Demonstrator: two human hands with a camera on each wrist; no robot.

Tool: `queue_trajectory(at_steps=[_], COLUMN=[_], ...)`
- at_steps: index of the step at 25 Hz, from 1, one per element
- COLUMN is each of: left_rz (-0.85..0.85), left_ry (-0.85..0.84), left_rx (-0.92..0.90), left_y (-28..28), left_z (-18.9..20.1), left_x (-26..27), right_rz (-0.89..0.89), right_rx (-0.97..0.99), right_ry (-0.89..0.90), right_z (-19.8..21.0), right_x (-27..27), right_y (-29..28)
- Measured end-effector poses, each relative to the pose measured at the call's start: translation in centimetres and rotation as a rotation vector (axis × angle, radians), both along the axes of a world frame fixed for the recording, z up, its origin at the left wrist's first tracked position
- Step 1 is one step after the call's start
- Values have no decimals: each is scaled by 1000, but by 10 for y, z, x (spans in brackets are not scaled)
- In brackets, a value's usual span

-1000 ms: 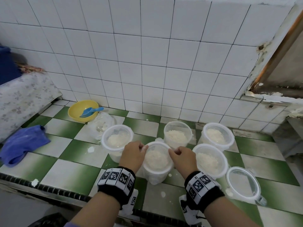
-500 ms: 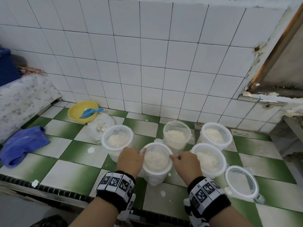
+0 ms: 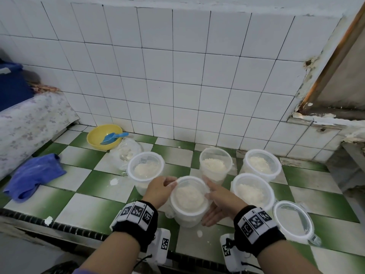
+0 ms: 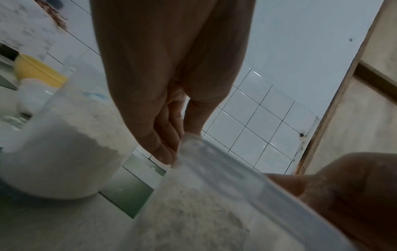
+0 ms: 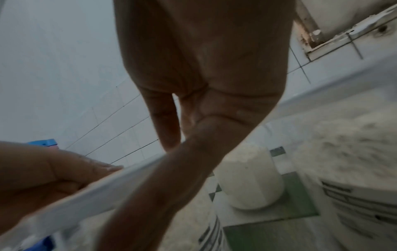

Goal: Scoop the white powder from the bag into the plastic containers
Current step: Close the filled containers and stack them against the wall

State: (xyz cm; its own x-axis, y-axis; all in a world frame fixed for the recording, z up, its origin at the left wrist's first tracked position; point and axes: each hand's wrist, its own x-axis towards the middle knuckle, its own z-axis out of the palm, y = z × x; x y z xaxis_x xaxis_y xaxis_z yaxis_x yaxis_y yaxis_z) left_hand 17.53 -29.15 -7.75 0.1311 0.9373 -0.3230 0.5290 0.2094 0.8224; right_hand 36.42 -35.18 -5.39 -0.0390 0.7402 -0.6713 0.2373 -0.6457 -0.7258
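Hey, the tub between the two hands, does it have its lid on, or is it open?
Lid on. A clear lid caps the tub, powder showing through it; the left hand and right hand touch its rim.

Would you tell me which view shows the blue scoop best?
The head view: the blue scoop lies whole in the yellow bowl by the wall. The left wrist view shows only a blurred blue smear behind a container; the right wrist view shows no clear scoop.

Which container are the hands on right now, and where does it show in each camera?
Head: held container, front centre, between left hand and right hand.
Left wrist: lower right, rim running diagonally.
Right wrist: lower left, rim running diagonally.
Shared landmark: white tiled wall.
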Motion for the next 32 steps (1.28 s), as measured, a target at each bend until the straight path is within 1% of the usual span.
queue_trajectory(at_steps=[2,6,8,10,12,14,15,17,19,20,21,24,25,26,28,30,32], left_rz=[-4,-31,-2,96,172,126,97,97,132,142,150,177,176,166,146,146,130], left_ry=[-44,-61,-67,6,148,259,275,199,92,67,59,138,172,197,188,77,-24], left_rx=[-11,-5,0,55,119,120,89,4,-31,-34,-26,54,84,97,85,30,-21], left_y=[-1,-5,-8,-13,-19,-20,-19,-13,-10,-10,-10,-7,-7,-6,-2,0,-1], left_z=[0,-2,-3,-3,-1,1,1,-2,-6,-6,-6,-2,0,1,0,-2,-1], left_x=[-1,-2,-5,-11,-15,-11,-8,-5,-7,-9,-12,-16,-17,-17,-19,-21,-23], right_rz=[-29,-197,-269,-344,-387,-392,-390,-393,-362,-323,-272,-46,-2,17,93,213,272], right_rx=[-29,-5,17,42,56,60,57,45,40,46,64,177,210,241,285,277,239], right_ry=[84,123,154,189,226,252,262,276,252,198,100,-352,-443,-464,-412,-373,-328], right_z=[0,-6,-11,-15,-18,-21,-22,-21,-17,-13,-13,-13,-12,-10,-8,-7,-6], right_x=[0,-9,-16,-25,-33,-36,-37,-38,-34,-31,-27,-13,-10,-7,-4,-2,-4], right_y=[-5,-10,-11,-12,-13,-13,-13,-13,-13,-14,-13,2,8,13,22,30,35])
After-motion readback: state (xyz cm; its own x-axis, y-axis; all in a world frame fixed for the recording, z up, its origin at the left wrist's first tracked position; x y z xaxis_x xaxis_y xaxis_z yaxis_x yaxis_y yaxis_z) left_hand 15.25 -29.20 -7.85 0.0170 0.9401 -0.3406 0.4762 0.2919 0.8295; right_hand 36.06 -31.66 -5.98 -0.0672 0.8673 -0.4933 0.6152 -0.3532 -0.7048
